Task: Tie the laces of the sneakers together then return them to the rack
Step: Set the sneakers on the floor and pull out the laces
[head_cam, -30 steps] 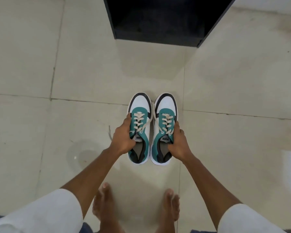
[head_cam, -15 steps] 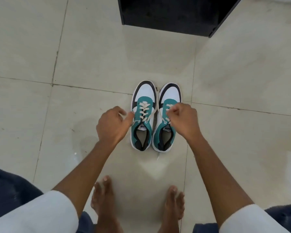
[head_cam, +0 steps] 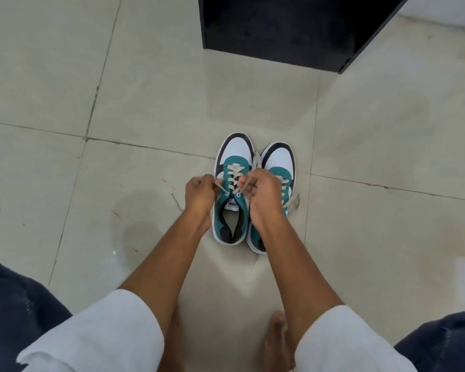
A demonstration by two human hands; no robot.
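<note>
Two teal-and-white sneakers (head_cam: 234,194) stood side by side on the tiled floor (head_cam: 118,183) at frame centre, below the black rack (head_cam: 279,28). Left hand (head_cam: 199,196) and right hand (head_cam: 263,194) each pinched a lace end (head_cam: 220,185) of the left-hand sneaker

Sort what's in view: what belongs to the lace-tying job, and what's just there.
Job: left sneaker, right sneaker, laces, left hand and right hand each pinching a lace end, black rack.

Just there: floor tiles, bare foot.
</note>
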